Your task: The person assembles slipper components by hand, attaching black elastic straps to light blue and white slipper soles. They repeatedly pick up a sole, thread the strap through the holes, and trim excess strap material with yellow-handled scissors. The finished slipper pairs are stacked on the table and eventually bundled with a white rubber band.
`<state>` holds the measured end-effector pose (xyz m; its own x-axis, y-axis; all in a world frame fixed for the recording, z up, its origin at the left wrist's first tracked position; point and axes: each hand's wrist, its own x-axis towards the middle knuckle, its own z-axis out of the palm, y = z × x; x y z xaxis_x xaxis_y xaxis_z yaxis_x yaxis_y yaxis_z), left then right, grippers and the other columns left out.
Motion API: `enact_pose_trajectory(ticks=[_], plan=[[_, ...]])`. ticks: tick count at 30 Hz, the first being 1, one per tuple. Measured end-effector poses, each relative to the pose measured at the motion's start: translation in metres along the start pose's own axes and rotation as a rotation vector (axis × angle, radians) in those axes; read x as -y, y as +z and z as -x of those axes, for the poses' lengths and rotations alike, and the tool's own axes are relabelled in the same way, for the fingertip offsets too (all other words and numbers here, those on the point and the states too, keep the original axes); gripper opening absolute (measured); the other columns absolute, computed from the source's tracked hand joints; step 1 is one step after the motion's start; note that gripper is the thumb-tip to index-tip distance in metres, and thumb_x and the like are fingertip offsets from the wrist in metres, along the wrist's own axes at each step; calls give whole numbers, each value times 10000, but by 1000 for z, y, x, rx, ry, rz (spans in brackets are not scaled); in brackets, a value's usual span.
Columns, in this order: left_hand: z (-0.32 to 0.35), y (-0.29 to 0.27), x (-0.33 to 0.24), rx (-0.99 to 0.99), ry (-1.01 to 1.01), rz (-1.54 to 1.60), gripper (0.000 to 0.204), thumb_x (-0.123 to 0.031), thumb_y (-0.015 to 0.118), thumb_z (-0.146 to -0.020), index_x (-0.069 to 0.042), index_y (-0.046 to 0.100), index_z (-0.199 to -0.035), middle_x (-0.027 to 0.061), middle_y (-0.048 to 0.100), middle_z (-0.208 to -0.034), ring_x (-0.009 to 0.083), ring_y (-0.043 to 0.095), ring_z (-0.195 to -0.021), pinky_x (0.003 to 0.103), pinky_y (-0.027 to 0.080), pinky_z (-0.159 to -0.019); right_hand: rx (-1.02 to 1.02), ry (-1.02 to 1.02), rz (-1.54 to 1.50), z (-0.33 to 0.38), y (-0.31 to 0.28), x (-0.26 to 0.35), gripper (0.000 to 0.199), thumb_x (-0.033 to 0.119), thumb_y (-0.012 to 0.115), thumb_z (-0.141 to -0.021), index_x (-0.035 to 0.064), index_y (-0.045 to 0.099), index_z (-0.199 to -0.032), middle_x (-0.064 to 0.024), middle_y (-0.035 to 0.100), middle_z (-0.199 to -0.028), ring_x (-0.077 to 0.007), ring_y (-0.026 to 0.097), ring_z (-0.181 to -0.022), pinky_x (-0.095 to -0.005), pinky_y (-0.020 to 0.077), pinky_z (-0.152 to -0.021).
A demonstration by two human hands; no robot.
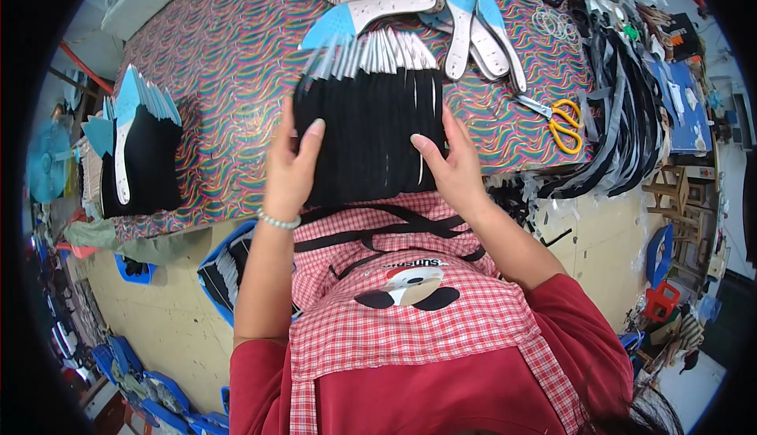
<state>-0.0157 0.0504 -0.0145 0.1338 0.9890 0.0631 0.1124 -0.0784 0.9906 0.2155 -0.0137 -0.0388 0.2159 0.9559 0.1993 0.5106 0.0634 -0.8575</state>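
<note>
As pieces stand on edge, left hand (290, 169) and right hand (451, 169) clamp fanned stack of flat black insole blanks (367, 131) from both sides at edge of swirl-patterned table (229, 49), keeping stack squared; yellow-handled scissors (558, 120) nearby.

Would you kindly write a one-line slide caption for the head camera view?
Both hands, left hand and right hand, grip a fanned stack of black insoles on a wavy multicoloured table, yellow-handled scissors nearby.
</note>
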Motion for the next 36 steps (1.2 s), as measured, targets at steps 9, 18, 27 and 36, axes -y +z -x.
enact_pose_trajectory(ticks=[9,18,27,36], plan=[[6,-30,26,-96,162,-809,613,-328,613,-920,95,445,-1329,274,532,-1245,404,504,-1153,419,398,-987,123,-1,239,1,3,11,694,341,633,-900,-79,360,-1381,-240,511,-1254,-379,506,-1164,-406,411,-975],[57,-44,-2,-60,119,-660,615,-181,627,-904,-16,362,-1434,226,452,-1346,342,464,-1227,398,362,-1036,35,-665,352,-62,10,29,356,91,658,-834,53,612,-1185,-102,620,-1138,-304,560,-1098,-400,418,-957],[96,-132,-36,-505,300,-703,494,-69,536,-943,-14,392,-1413,134,402,-1442,233,433,-1293,366,342,-1050,258,-700,510,-100,44,40,205,220,643,-849,53,641,-968,-95,615,-958,-299,581,-964,-385,468,-831],[46,-260,0,-815,178,-377,565,-238,577,-964,-7,361,-1432,143,460,-1370,180,462,-1215,285,377,-1003,308,-687,183,-93,73,123,362,157,664,-853,28,577,-1180,-175,586,-1150,-353,562,-1085,-401,462,-921]])
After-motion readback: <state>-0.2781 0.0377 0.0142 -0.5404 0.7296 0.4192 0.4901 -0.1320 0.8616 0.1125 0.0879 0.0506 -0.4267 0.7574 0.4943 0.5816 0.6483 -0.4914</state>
